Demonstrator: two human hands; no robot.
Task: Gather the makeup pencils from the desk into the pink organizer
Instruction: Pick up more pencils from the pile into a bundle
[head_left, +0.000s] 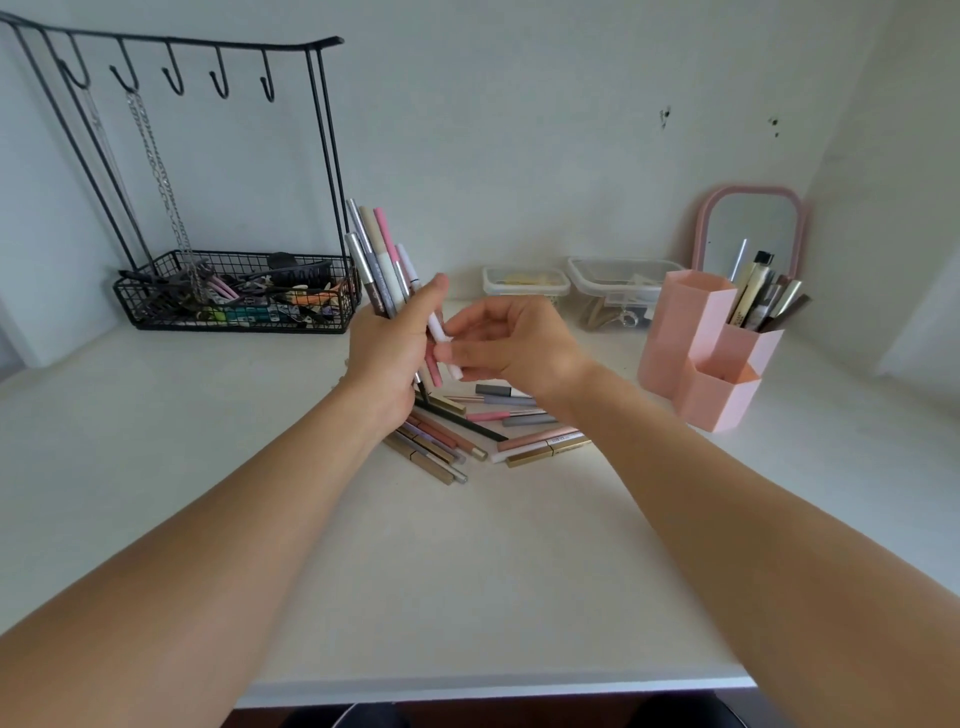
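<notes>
Desk (467, 597), near to far. Loose makeup pencils (467, 431): still piled. My left hand (387, 358): gripping a fanned bundle (379, 260). My right hand (511, 345): pinching a white pencil (441, 338) into it; overfilled, the bundle may slip. Pink organizer (696, 338): far right.

Loose pencils (467, 431) on desk (260, 519) centre; organizer (691, 332) right; wire basket (234, 296) left.

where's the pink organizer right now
In the head view the pink organizer stands on the desk's right side, before the pink mirror and right of the clear boxes.
</notes>
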